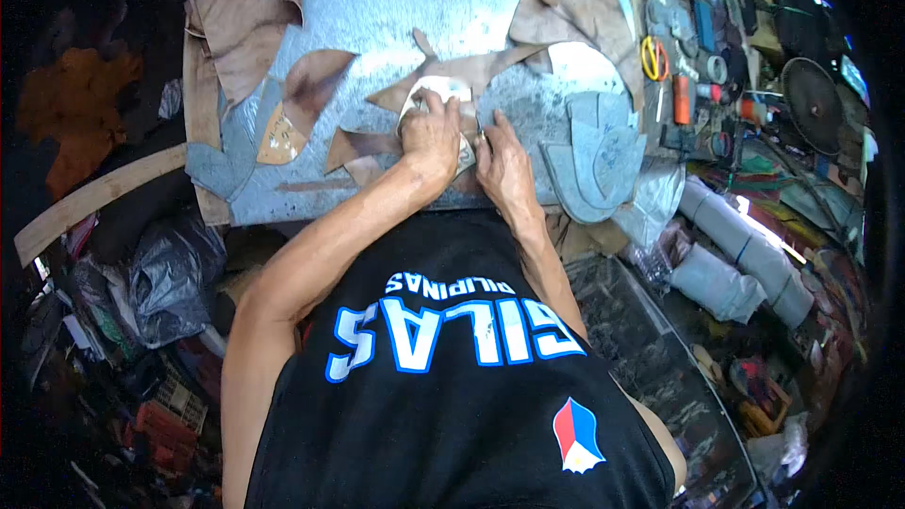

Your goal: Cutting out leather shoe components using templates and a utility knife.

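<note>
White piece point(456, 88) under left hand point(432, 139), fingers outstretched; slim tool point(482, 136) pinched in right hand point(503, 158)

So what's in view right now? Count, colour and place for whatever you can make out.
Work board: one, grey-blue, under the hands
Leather pieces: several, brown, across the board
Pattern piece: one, whitish, under the left hand
Curved sheet pieces: several, grey-blue, board's right side
Scissors: one, yellow and red handles, right of the board
Wrapped rolls: at least two, pale grey, lower right
Background clutter: uncountable, mixed colours, both sides
Shirt: one, black, on the person
Left hand: one, bare, on the pattern piece
Right hand: one, bare, beside it, grip unclear
</note>
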A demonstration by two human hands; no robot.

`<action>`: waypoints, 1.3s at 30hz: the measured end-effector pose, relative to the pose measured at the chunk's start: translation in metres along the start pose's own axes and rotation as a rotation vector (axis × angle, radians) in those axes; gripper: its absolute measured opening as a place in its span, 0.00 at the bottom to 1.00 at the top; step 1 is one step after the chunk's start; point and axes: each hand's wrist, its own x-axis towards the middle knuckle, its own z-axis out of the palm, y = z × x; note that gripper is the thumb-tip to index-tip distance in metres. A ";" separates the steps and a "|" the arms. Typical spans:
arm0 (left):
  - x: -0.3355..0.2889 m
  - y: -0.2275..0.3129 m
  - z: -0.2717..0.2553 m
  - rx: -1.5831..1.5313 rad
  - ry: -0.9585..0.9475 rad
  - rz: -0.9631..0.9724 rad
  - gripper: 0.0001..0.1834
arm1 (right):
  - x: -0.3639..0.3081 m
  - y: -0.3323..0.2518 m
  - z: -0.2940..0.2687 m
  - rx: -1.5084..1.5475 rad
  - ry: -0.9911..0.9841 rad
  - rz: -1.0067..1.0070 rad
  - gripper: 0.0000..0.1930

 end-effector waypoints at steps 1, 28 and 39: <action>-0.001 0.000 0.009 -0.007 0.055 -0.007 0.47 | 0.003 0.007 0.001 0.008 0.012 -0.050 0.13; 0.039 -0.020 0.037 0.016 0.033 0.196 0.29 | 0.128 -0.015 0.015 -0.384 -0.064 -0.235 0.10; 0.036 -0.021 0.014 0.107 -0.029 0.441 0.34 | 0.068 -0.077 -0.032 0.015 0.436 -0.309 0.14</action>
